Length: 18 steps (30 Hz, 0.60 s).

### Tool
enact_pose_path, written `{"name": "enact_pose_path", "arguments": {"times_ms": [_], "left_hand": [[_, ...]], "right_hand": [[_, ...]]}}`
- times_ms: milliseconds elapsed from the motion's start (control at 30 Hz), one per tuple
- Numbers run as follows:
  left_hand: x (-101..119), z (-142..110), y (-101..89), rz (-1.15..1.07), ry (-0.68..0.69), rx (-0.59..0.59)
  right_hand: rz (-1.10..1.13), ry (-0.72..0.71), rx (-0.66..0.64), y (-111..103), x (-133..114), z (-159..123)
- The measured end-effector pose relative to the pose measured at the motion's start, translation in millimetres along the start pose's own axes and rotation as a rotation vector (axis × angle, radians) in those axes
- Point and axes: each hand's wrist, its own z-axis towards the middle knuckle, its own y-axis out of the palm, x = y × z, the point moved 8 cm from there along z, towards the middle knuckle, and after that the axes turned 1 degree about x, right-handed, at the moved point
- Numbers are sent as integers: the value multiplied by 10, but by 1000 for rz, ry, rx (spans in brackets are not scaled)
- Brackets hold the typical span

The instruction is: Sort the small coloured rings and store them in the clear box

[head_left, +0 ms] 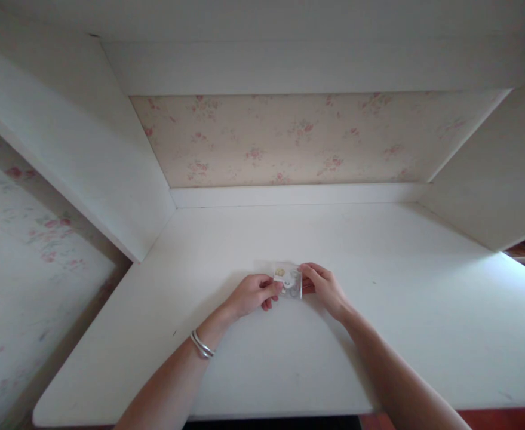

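A small clear plastic packet (289, 280) with a yellowish piece and small round bits inside lies just above the white desk top (378, 310). My left hand (253, 294) pinches its left edge with curled fingers; silver bangles ring that wrist. My right hand (325, 286) grips the packet's right edge, fingers closed. Both hands meet near the middle of the desk.
The desk sits in a white alcove with side panels (87, 155) left and right and a floral wallpaper back wall (298, 140). A white ledge (298, 194) runs along the back. The desk's front edge is near me.
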Motion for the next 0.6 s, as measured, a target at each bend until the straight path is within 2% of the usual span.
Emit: {"name": "enact_pose_path", "arguments": {"times_ms": [200,300,400,500,600], "left_hand": [[-3,19,-79,-50,11,109],[-22,23,-67,-80,5,95],[-50,17,-61,-133,-27,92],[-51,11,-64,-158,-29,97],[-44,11,-59,-155,-13,90]], "right_hand": [[-38,-12,-105,155,-4,-76],[-52,-73,-72,83,-76,-59],[-5,-163,132,-312,-199,13],[70,-295,471,-962,-294,38],[61,-347,775,-1572,-256,-4]]}}
